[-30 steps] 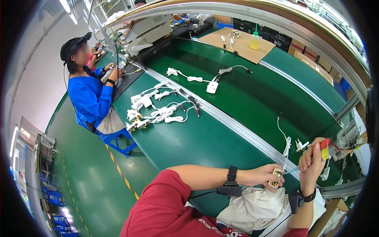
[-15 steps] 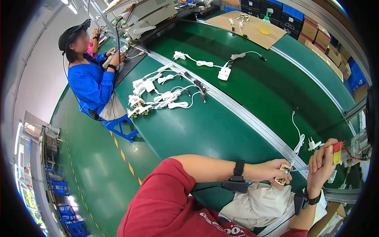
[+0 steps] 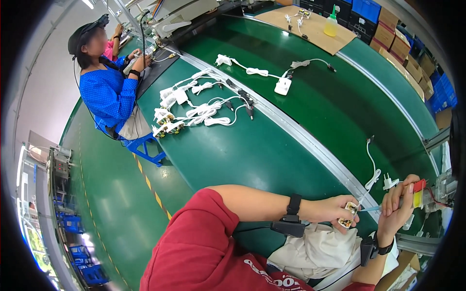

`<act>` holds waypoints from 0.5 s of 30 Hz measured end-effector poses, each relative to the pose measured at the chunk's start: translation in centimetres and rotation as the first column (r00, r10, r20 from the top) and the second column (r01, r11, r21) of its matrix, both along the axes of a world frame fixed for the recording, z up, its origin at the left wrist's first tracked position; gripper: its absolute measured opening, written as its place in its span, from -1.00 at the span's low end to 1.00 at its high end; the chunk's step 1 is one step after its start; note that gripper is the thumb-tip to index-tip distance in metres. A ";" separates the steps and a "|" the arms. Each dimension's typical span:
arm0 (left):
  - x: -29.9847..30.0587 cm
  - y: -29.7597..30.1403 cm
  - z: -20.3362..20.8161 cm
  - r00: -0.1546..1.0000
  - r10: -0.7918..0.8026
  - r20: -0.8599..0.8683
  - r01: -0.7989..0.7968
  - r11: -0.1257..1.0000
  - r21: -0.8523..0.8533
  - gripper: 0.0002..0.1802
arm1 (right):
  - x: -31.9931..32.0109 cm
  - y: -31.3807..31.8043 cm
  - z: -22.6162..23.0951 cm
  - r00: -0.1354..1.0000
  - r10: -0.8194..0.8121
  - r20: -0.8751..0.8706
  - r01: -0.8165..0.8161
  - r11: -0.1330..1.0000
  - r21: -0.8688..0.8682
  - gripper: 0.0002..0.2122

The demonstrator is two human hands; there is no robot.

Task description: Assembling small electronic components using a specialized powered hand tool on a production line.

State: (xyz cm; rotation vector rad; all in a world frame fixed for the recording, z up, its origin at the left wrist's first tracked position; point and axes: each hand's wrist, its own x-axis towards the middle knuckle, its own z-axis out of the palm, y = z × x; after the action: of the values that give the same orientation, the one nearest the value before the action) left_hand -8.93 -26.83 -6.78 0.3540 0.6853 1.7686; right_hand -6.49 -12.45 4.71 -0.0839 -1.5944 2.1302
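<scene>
My left hand (image 3: 342, 209) grips an opened white power adapter housing (image 3: 346, 222), with a circuit board and small yellowish parts showing inside. A white cord rises from that adapter toward the metal rail. In my right hand (image 3: 395, 206) is a slim blue-tipped tool (image 3: 371, 208); my fingers are closed around it and hide its body. Its point reaches the adapter's right edge; whether it touches the board I cannot tell. A red and yellow part (image 3: 418, 193) shows just beyond my right fingers, and I cannot tell if it belongs to the tool.
White adapters with bundled cords (image 3: 206, 112) lie piled on the green table at left. More adapters (image 3: 283, 86) rest on the green belt past the metal rail (image 3: 291, 128). Cardboard (image 3: 310, 34) bears a bottle of yellow liquid (image 3: 330, 26). A co-worker in blue (image 3: 109, 92) sits at far left.
The view has shifted slightly, moving the table items a little. Both hands keep their grip, and the blue tip stays at the adapter's edge.
</scene>
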 end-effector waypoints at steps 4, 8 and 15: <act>-0.5 0.1 0.2 1.000 0.013 0.002 -0.013 1.000 -0.007 -0.60 | -0.4 0.0 0.3 1.000 0.003 -0.016 -0.003 1.000 -0.009 -0.84; 0.1 0.0 0.2 0.999 0.018 0.039 -0.019 1.000 0.015 -0.57 | -0.2 0.0 -0.2 0.999 0.032 -0.024 -0.033 0.999 -0.003 -0.84; -0.5 -0.5 0.8 0.998 -0.007 0.069 0.006 1.000 0.020 -0.56 | -0.4 0.0 -0.3 0.998 0.040 -0.040 -0.041 0.999 -0.020 -0.86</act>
State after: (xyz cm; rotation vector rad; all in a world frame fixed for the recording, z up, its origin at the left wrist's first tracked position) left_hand -9.46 -27.38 -5.98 0.3070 0.6174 1.7743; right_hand -6.87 -12.42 4.42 -0.0157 -1.5635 2.1664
